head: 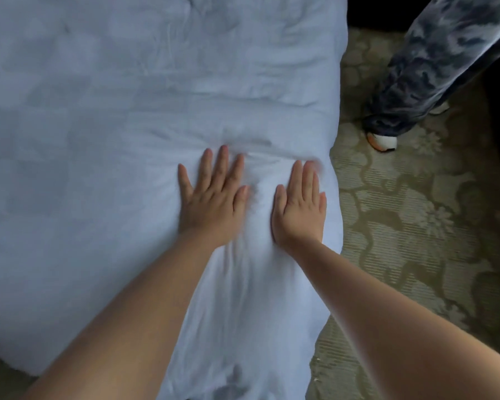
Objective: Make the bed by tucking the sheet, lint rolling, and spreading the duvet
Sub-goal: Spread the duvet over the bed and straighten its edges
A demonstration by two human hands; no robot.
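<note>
Your hands are flat on the white duvet (pixel 127 111), which already covers the bed in view and hangs over its edge toward the patterned carpet (pixel 410 226). Your left hand (pixel 211 197) lies with fingers straight and slightly spread; your right hand (pixel 299 209) lies just beside it, nearer the duvet's carpet-side edge, fingers straight and close together. Neither grips anything; both press palm-down, a narrow strip of duvet between them.

The step looks like the smoothing at the close of spreading. A ridge of creases (pixel 243 145) sits just beyond your fingertips, and bunched folds run back between your forearms. Sweep outward from the ridge with flat palms instead of pushing straight ahead, or you will probably only shove the wrinkle along. Keep pressure light: the filling seems soft and will dent under a heavy palm. Work toward the carpet-side edge so the slack spills over the side.

Another person's leg (pixel 433 62) and shoe (pixel 383 141) stand on the carpet beside that edge; mind them as you pull fabric that way.
</note>
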